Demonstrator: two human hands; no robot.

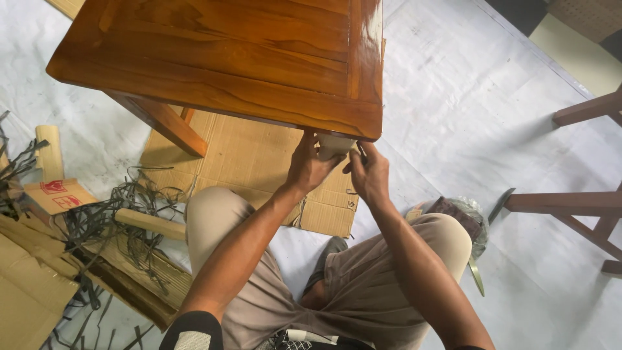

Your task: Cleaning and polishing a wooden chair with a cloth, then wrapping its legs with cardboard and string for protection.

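White sheeted floor, flattened cardboard, dark wooden frame

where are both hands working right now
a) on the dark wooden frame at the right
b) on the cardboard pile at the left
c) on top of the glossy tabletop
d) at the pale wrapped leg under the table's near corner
d: the left hand and right hand both close around the pale wrapped leg just beneath the near corner of the wooden table.
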